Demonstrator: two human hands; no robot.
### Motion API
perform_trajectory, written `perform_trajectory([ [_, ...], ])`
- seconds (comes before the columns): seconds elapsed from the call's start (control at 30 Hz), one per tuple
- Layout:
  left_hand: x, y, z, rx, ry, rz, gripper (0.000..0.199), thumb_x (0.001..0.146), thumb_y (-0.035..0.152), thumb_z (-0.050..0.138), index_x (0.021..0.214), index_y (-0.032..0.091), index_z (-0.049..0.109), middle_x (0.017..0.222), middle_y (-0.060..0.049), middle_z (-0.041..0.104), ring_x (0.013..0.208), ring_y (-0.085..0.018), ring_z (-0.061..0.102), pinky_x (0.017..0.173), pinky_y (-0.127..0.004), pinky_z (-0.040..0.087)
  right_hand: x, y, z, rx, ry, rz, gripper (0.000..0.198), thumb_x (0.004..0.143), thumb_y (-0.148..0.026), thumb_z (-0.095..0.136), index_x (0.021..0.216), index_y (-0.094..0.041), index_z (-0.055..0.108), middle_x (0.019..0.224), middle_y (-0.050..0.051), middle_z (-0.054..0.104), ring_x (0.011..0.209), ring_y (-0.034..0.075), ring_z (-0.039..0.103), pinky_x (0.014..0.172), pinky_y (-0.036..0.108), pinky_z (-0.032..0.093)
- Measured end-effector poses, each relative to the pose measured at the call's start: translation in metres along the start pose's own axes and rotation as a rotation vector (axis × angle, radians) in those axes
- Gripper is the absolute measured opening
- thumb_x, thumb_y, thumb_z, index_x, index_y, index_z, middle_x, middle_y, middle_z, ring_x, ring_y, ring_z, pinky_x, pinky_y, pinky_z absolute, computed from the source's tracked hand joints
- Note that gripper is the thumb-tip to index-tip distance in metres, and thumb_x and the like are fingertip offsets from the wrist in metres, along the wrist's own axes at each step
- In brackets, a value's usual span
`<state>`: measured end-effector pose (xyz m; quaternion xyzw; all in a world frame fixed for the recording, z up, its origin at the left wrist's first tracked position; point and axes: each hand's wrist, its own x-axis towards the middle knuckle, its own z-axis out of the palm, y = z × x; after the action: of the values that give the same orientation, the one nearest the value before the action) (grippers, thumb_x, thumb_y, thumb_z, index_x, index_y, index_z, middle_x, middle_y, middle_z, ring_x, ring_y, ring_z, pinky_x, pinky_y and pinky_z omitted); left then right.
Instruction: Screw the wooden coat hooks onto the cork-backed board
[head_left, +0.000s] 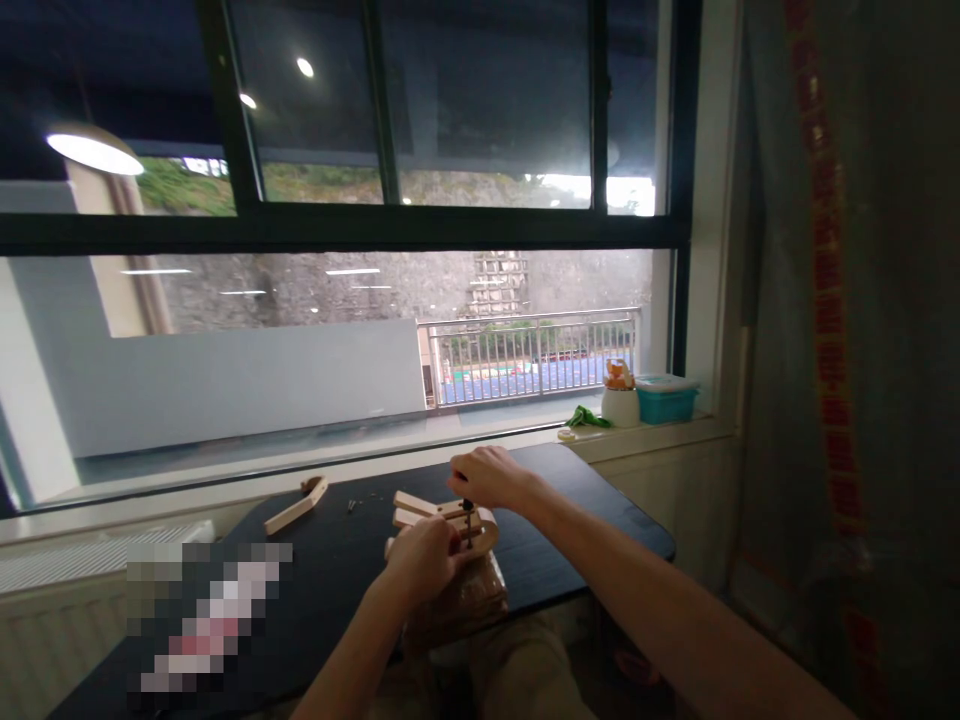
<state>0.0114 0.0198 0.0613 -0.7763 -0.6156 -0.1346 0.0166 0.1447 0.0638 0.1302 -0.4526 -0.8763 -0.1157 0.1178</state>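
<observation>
A: Head view. State the hand count and each grip.
B: Two hands, both the wearer's. The right hand (487,475) is closed around the dark upper end of one upright tool (469,522). The left hand (424,553) grips one wooden assembly (489,532), fingers drawn in against it.

A: Locate the assembly.
B: Over one brown block (480,588) with a glossy surface, at the near edge of one dark table (570,500). Its rounded end is on the right; at least two pale bars extend left. The tool stands at the rounded end, its shaft pointing down. Whether the tip is seated cannot be told.

A: List loose parts on the table.
B: One separate wooden part (296,508) with a curved end, well left of the assembly. Small pieces (352,505) lie between the two; they are too small to count reliably.

A: List items on the sill.
B: Four: one white container (621,407) with an orange top, one teal box (666,402) just beside it, one green item (587,417) and one small round pale item (566,434).
</observation>
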Motion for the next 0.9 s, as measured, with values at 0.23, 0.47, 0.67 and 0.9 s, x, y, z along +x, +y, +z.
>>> perform_trajectory([
  [0.23, -0.001, 0.002, -0.004, 0.013, -0.014, -0.023, 0.024, 0.072, 0.041, 0.054, 0.066, 0.023, 0.069, 0.071, -0.006, 0.068, 0.069, -0.024, 0.063, 0.059, -0.028, 0.039, 0.001, -0.003, -0.009, 0.016, -0.036, 0.012, 0.033, 0.08, -0.035, 0.043, 0.093, -0.017, 0.068, 0.094, 0.013, 0.069, 0.088, 0.025, 0.063, 0.069, 0.032, 0.044],
  [0.47, 0.001, 0.002, -0.004, -0.003, -0.046, -0.052, 0.03, 0.072, 0.048, 0.054, 0.07, 0.022, 0.07, 0.07, -0.005, 0.068, 0.068, -0.022, 0.064, 0.06, -0.026, 0.04, -0.002, 0.0, -0.022, 0.083, -0.099, -0.093, 0.029, 0.078, -0.032, 0.044, 0.097, -0.024, 0.064, 0.093, 0.004, 0.07, 0.084, 0.019, 0.063, 0.064, 0.026, 0.042],
  [0.67, 0.002, 0.003, -0.005, 0.0, -0.072, -0.059, 0.026, 0.073, 0.044, 0.056, 0.074, 0.021, 0.07, 0.072, -0.006, 0.069, 0.07, -0.021, 0.064, 0.064, -0.026, 0.042, 0.001, 0.001, -0.01, 0.07, -0.097, 0.009, 0.036, 0.082, -0.033, 0.038, 0.098, -0.015, 0.065, 0.099, 0.014, 0.068, 0.091, 0.024, 0.062, 0.07, 0.03, 0.043],
  [0.9, -0.005, 0.01, -0.008, 0.054, -0.01, -0.026, 0.023, 0.074, 0.035, 0.053, 0.073, 0.02, 0.07, 0.085, -0.009, 0.069, 0.085, -0.027, 0.063, 0.075, -0.036, 0.044, 0.001, -0.001, -0.014, 0.047, -0.101, 0.073, 0.037, 0.083, -0.034, 0.038, 0.098, -0.014, 0.066, 0.098, 0.016, 0.068, 0.093, 0.027, 0.062, 0.07, 0.034, 0.045],
])
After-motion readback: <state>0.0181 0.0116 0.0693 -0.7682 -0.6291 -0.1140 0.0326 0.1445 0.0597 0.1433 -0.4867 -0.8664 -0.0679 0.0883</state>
